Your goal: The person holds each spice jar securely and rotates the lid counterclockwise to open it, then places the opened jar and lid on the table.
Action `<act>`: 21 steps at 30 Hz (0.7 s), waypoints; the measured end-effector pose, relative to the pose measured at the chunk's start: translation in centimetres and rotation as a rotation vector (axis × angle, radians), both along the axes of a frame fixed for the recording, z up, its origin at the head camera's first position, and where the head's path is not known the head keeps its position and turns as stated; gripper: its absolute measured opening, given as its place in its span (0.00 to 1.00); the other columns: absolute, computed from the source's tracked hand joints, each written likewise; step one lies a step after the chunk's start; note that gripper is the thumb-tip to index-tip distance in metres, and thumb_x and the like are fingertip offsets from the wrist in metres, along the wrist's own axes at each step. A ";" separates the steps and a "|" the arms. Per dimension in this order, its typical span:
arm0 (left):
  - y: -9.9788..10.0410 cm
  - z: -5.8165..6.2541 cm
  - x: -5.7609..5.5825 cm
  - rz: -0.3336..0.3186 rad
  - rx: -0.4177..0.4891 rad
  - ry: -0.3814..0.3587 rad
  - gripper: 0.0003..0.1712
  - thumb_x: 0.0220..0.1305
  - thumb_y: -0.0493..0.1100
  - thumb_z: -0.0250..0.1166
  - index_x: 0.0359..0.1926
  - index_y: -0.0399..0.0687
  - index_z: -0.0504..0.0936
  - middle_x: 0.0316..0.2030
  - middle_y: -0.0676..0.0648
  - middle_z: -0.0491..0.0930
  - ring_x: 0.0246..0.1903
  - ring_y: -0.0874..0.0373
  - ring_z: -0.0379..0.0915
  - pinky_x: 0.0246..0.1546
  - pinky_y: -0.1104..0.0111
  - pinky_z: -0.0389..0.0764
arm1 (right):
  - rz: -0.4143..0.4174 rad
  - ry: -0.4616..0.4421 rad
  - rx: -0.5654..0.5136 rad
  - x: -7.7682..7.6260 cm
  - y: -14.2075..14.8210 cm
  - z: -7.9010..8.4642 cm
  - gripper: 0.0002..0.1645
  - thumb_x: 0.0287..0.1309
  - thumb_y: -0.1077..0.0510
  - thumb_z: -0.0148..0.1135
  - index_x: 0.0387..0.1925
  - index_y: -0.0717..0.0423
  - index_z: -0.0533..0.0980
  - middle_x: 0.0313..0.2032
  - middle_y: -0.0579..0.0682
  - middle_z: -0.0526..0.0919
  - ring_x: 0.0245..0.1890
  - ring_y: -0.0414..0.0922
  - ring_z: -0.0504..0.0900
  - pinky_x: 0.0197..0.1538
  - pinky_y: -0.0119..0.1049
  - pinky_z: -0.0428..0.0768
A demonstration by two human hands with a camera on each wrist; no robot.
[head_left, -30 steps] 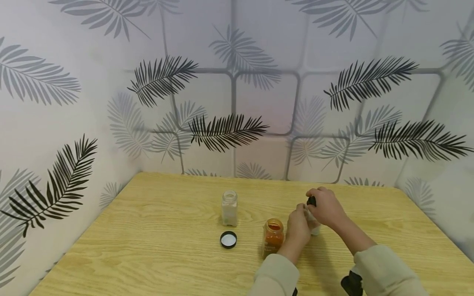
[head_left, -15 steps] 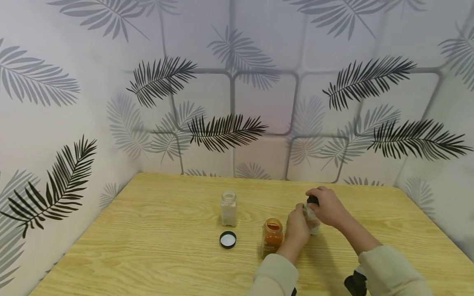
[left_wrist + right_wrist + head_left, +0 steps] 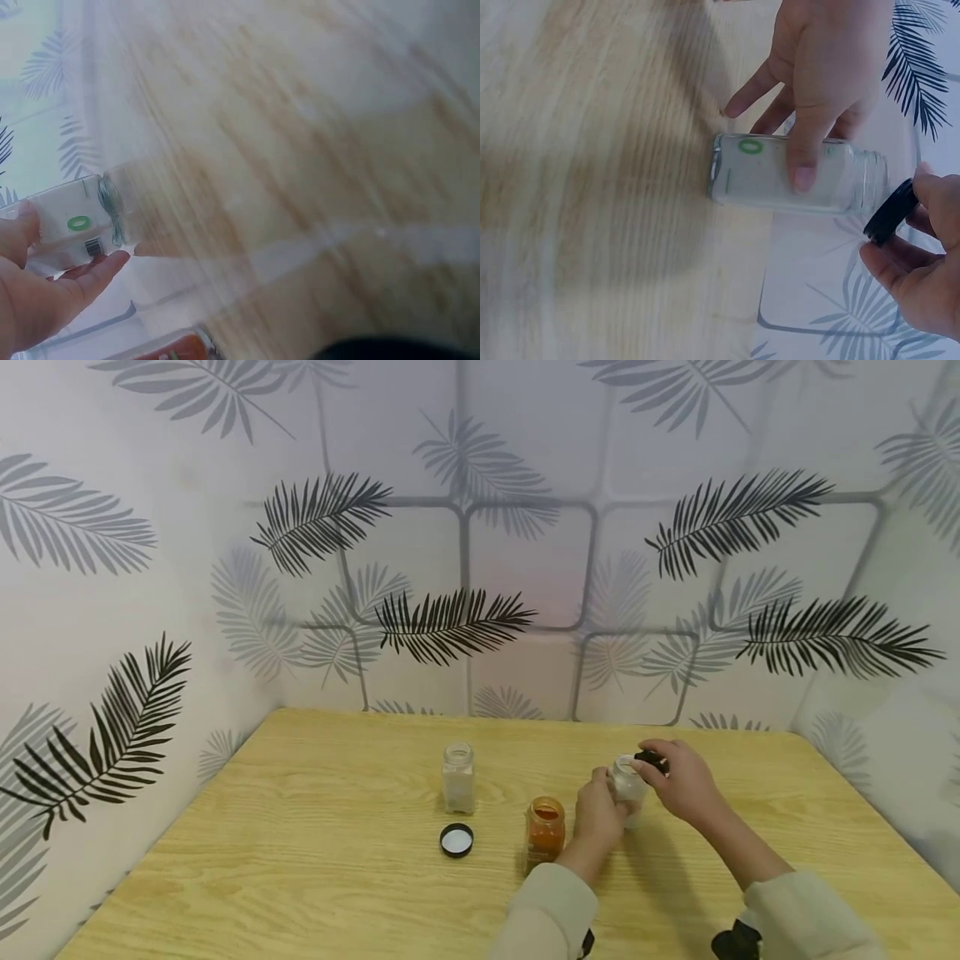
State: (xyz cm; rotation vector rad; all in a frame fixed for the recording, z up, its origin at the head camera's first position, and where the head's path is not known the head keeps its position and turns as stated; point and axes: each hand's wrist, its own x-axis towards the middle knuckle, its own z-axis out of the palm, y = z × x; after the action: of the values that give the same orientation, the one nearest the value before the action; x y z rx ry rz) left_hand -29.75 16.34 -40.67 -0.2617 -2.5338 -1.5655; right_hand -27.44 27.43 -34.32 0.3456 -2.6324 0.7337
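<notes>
My left hand (image 3: 597, 817) grips a clear square glass jar (image 3: 628, 787) with pale contents at the right of the table. In the right wrist view the thumb lies along the wall of this glass jar (image 3: 761, 180), near a green mark on its label. Between the thumb and fingers of my right hand (image 3: 688, 783) is a round black lid (image 3: 651, 761). The black lid (image 3: 891, 214) is tilted beside the threaded neck, and the jar's mouth shows uncovered from above. In the left wrist view the jar (image 3: 71, 221) also shows a barcode.
A lidless jar of orange-red contents (image 3: 545, 835) stands just left of my left forearm. Farther left are another uncovered jar with pale contents (image 3: 458, 781) and a black lid (image 3: 456, 841) lying with its white inside up. A patterned wall (image 3: 525, 677) rises behind the wooden table (image 3: 315, 827).
The black lid has come off the jar's mouth, moving right and tilting with my right hand. My left hand still holds the jar in nearly the same spot. The head view has shifted slightly.
</notes>
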 end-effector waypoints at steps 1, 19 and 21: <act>-0.1 0.0 0.0 -0.004 0.003 0.005 0.25 0.47 0.40 0.69 0.47 0.40 0.72 0.42 0.41 0.80 0.42 0.52 0.78 0.41 0.64 0.79 | -0.001 -0.002 -0.009 0.1 0.2 -0.1 0.19 0.58 0.61 0.56 0.47 0.72 0.72 0.37 0.67 0.75 0.32 0.54 0.77 0.33 0.46 0.77; -0.3 0.6 0.2 -0.021 0.011 -0.043 0.28 0.47 0.38 0.71 0.50 0.38 0.71 0.45 0.38 0.78 0.47 0.48 0.75 0.48 0.59 0.77 | 0.008 -0.265 -0.256 2.3 2.6 -2.7 0.26 0.61 0.53 0.54 0.54 0.67 0.68 0.46 0.69 0.74 0.40 0.56 0.80 0.38 0.42 0.81; -0.2 0.7 0.2 -0.021 0.009 -0.046 0.29 0.46 0.38 0.71 0.50 0.38 0.71 0.45 0.39 0.78 0.47 0.48 0.75 0.48 0.59 0.77 | 0.023 -0.283 -0.280 2.5 2.7 -2.8 0.26 0.60 0.52 0.55 0.54 0.67 0.68 0.46 0.69 0.74 0.40 0.55 0.81 0.38 0.42 0.81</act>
State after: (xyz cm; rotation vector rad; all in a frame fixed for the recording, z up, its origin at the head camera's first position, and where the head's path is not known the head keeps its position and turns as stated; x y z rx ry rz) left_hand -29.52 16.13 -40.00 -0.2547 -2.5661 -1.6074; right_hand -24.89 30.11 -37.16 0.2045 -2.7324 1.2208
